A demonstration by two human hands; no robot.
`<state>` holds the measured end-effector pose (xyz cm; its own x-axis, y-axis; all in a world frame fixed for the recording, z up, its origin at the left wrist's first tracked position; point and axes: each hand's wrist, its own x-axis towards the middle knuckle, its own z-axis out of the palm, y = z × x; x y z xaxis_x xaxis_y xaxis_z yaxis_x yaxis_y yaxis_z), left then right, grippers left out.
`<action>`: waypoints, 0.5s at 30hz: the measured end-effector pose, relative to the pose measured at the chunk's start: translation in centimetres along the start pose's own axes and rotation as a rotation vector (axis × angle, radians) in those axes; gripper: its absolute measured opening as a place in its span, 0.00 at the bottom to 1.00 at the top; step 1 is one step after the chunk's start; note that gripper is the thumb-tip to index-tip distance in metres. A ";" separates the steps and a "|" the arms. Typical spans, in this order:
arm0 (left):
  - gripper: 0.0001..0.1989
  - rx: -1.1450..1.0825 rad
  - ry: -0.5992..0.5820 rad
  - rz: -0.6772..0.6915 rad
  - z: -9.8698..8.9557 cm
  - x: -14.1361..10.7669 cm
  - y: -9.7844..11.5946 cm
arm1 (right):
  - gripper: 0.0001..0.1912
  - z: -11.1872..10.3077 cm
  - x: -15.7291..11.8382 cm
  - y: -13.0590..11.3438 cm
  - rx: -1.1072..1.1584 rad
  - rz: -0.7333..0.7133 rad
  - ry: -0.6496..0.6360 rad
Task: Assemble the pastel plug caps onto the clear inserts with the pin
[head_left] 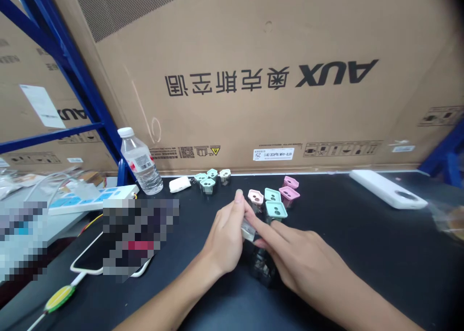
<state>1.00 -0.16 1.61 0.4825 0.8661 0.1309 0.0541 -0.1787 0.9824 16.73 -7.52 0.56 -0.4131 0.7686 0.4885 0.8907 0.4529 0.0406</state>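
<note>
Brown cardboard carton (232, 79) is filling the back, AUX print showing upside down, w/ blue steel shelf upright (78, 79) rising at left. Black surface (348, 258) is carrying everything else. Left side: white power strip (92, 201), clear water bottle (140, 162) standing beside it, phone in white case (85, 258) partly blurred out. Right rear: white phone case (387, 190) lying flat. Small white earbud case (180, 184) is sitting just right of bottle.

Pastel-capped plastic cubes (272, 194): 9 total, 5 mint, 3 pink, 1 pale grey. 4 are standing in back group, 5 nearer hands.

L hand (224, 237) is pinching 1 clear plastic block (248, 230) narrow between thumb and fingers, just above surface, right in front of near cubes. R hand (297, 256) is reaching in w/ fingers extended, index fingertip (253, 220) at block; can't tell if it's gripping.

Dark cluster of small parts (263, 268) is sitting under hands, partly hidden, count unclear.

Cubes and block look light, stiff, maybe slippery; best hold is probably flat side faces, not caps.
</note>
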 end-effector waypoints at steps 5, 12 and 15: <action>0.32 -0.004 0.002 -0.026 0.1 0.1 -0.1 | 0.27 -0.2 0.1 0.2 0.064 -0.042 -0.054; 0.33 0.051 0.014 -0.081 0.2 0.2 -0.9 | 0.29 0.8 -0.2 -0.9 -0.176 -0.039 0.031; 0.34 0.054 -0.011 -0.104 0.4 0.2 -0.9 | 0.31 0.8 -0.2 -0.9 -0.041 0.022 -0.015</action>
<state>1.40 -0.02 0.71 0.4809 0.8763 0.0269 0.1513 -0.1132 0.9820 15.82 -7.75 -0.29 -0.3959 0.7852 0.4762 0.9065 0.4171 0.0658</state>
